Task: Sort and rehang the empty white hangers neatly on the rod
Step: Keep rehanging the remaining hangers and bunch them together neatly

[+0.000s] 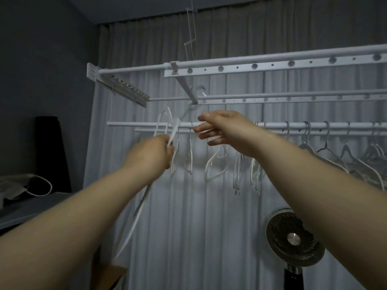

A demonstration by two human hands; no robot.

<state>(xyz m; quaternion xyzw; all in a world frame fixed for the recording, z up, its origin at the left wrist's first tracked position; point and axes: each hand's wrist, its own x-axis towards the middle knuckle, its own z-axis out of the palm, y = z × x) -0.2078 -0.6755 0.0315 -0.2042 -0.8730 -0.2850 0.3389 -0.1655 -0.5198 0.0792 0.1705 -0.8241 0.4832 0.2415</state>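
At the far left, against the dark wall, a black upright object [51, 151] stands behind a grey table [31, 208] that carries a looped white cord [43, 185] and some crumpled paper. Just right of that, the left hand [152, 151] is raised toward the drying rack and is closed around a bunch of white hangers [169, 130]; their hooks rise above the fist close to the left end of the rod [134, 123], and their blurred arms trail down past the forearm. How many hangers are in that bunch cannot be told, since motion smears them. Further right, several empty hangers [189, 155] dangle from the rod, some turned edge-on and one tilted askew. The right hand [222, 127] is up at rod height with its fingers spread and slightly curled, holding nothing; its fingertips point left toward the held bunch. Above both hands, the perforated rails of the ceiling rack [272, 64] run across in front of the pale curtain [188, 216]. Beyond the right forearm, a further row of white hangers [326, 153] hangs on the rod, more evenly spaced and facing the camera. Below them, near the floor, a round fan [293, 237] stands in front of the curtain.
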